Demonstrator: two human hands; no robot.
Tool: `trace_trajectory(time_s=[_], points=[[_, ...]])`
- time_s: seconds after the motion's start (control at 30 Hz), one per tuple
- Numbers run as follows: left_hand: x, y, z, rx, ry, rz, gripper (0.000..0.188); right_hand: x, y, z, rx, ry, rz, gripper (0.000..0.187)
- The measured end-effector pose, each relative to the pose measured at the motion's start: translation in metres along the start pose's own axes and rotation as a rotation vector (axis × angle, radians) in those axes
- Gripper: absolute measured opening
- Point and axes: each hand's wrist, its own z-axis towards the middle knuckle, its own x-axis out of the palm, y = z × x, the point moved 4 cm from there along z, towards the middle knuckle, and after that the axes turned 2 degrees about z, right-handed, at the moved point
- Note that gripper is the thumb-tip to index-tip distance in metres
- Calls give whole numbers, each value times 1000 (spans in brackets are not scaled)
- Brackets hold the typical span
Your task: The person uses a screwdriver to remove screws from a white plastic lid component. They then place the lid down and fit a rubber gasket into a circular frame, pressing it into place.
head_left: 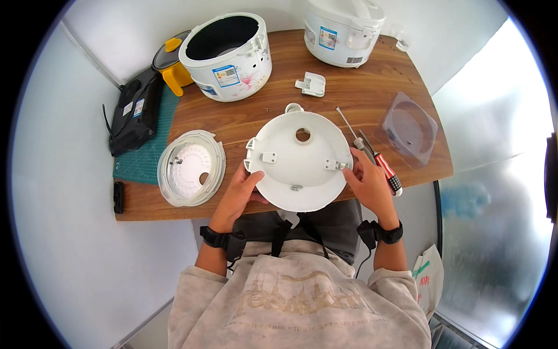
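A round white rice cooker lid shell [299,154] is held at the front edge of the table, its hollow inner side facing up. My left hand [237,195] grips its left rim, thumb on top and fingers underneath. On the right rim is my right hand [372,185], its thumb beside a small metal bracket [336,166]. A second bracket [269,157] sits on the left part of the shell. Several small metal pieces [296,188] lie loose inside, near the front. Beyond my right fingers are a screwdriver [349,126] and another tool with a red-and-black handle [389,174].
An inner lid disc [216,166] lies left. Behind stand an open rice cooker body [232,72], a closed rice cooker [343,43] and a yellow pot [180,75]. A white plastic part [313,85], a clear tray [410,131] and a black device [136,116] on a green mat [167,113] surround the work.
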Motion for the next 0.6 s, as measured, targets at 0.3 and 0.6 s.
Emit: trace_trajectory(time_s=[0.3,0.6], points=[[-2,-8,-7,23,23,-18,53,-1,8,-2,-14,24,-38,47],[-11,-21,-22,2,-23,4,58,7,15,-2,-40,82,68,44]])
